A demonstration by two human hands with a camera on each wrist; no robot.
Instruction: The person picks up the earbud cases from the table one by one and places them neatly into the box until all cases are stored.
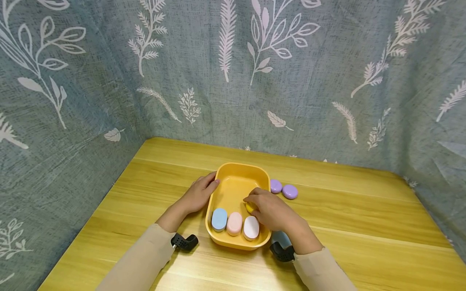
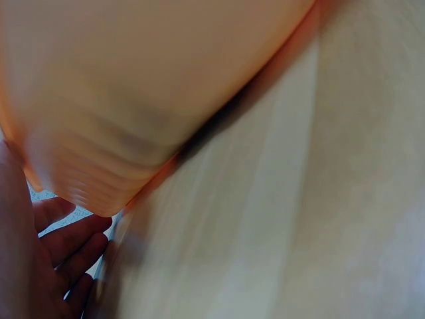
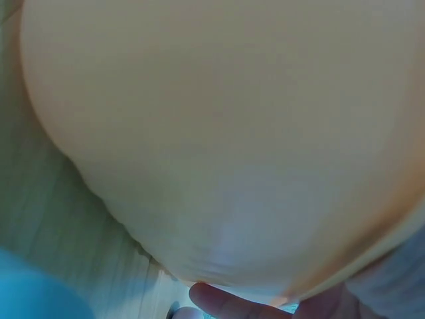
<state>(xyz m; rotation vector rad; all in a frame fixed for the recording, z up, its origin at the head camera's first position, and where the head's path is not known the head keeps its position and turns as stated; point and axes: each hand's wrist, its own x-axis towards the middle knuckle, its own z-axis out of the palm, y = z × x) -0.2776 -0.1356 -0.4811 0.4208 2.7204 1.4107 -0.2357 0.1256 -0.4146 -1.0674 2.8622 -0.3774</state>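
A yellow, round-cornered plastic bin (image 1: 238,244) stands on the wooden table. My left hand (image 1: 198,194) holds its left side, thumb at the rim; in the left wrist view the fingers (image 2: 76,239) lie against the outer wall. My right hand (image 1: 271,208) reaches over the right wall and pinches a small yellow piece (image 1: 250,207), partly hidden by the fingers. Along the bin's near end stand a light blue oval piece (image 1: 219,219), a pink oval piece (image 1: 234,223) and a white oval piece (image 1: 251,227), side by side. The bin wall fills most of the right wrist view.
Two purple round pieces (image 1: 290,192) lie on the table (image 1: 356,218) just beyond the bin's right side. A blue thing (image 1: 281,239) is partly hidden under my right wrist. A grey-blue leaf-patterned curtain (image 1: 204,60) hangs behind and to the left.
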